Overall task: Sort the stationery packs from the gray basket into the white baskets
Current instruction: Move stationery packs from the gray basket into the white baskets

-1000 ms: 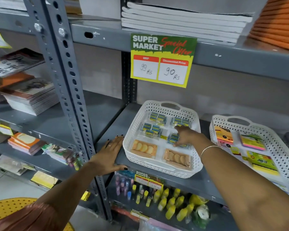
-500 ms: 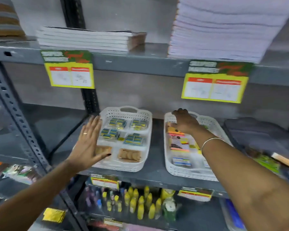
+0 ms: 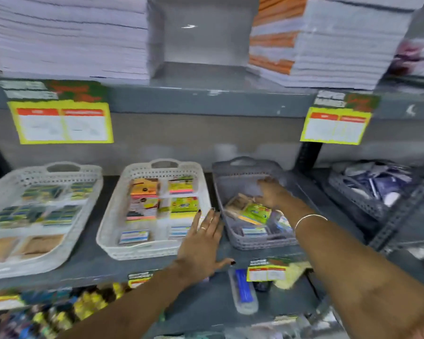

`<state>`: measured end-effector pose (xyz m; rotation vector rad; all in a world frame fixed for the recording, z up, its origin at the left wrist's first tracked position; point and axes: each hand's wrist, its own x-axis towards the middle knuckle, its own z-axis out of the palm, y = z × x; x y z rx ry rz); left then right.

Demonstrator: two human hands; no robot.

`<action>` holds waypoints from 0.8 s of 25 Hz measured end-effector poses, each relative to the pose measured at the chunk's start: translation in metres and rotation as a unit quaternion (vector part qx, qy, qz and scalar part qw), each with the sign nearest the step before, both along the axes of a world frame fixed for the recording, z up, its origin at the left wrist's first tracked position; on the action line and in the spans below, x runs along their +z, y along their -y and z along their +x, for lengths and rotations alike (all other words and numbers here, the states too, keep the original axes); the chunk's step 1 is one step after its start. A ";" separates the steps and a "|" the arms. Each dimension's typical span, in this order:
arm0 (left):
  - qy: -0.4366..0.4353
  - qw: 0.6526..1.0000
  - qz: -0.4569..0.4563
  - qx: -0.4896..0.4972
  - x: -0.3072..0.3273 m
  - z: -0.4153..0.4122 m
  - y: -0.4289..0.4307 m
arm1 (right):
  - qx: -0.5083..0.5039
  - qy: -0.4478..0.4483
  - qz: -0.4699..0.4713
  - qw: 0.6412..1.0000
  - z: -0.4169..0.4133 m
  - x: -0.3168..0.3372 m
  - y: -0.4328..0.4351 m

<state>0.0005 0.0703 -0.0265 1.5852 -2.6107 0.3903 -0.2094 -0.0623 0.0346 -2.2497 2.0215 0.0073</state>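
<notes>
- Grey metal makes up the shelf (image 3: 157,264) we face, with three baskets in a row on it and a blank grey wall behind.
- On the shelf above we see white paper stacks (image 3: 66,35) and an orange-and-white stack (image 3: 304,40); two yellow price tags (image 3: 61,121) hang from its front edge.
- At left sits one white basket (image 3: 8,189) holding small green-blue packs and tan ones; beside it the middle white basket (image 3: 113,216) holds orange, pink and green packs (image 3: 181,204).
- Just right of that stands the gray basket (image 3: 260,244), where a green pack (image 3: 256,212), a tan one and a striped one lie loose.
- Our right hand (image 3: 271,192) is inside the gray basket, palm down over the packs; we cannot tell whether it grips anything.
- Our left hand (image 3: 201,243) lies spread flat on the shelf between the middle white basket and the gray one, fingers over the white basket's corner, holding nothing.
- Farther right, a dark basket (image 3: 362,201) holds bluish items too blurred to name.
- Motion blur smears all print on tags and packs; the leftmost basket is cut off by the frame, and the lower shelf shows only yellow and blue shapes.
</notes>
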 end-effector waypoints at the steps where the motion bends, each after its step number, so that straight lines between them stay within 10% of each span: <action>1: 0.012 1.000 0.007 0.008 -0.004 -0.011 0.001 | -0.004 0.004 0.009 1.000 -0.011 -0.003 -0.001; 11: -0.040 0.998 0.054 0.012 -0.003 -0.020 0.018 | 0.061 -0.028 0.251 0.966 -0.005 -0.020 -0.017; 20: -0.048 0.995 0.082 0.000 -0.003 -0.020 0.020 | 0.070 -0.105 0.241 0.962 0.015 -0.021 -0.024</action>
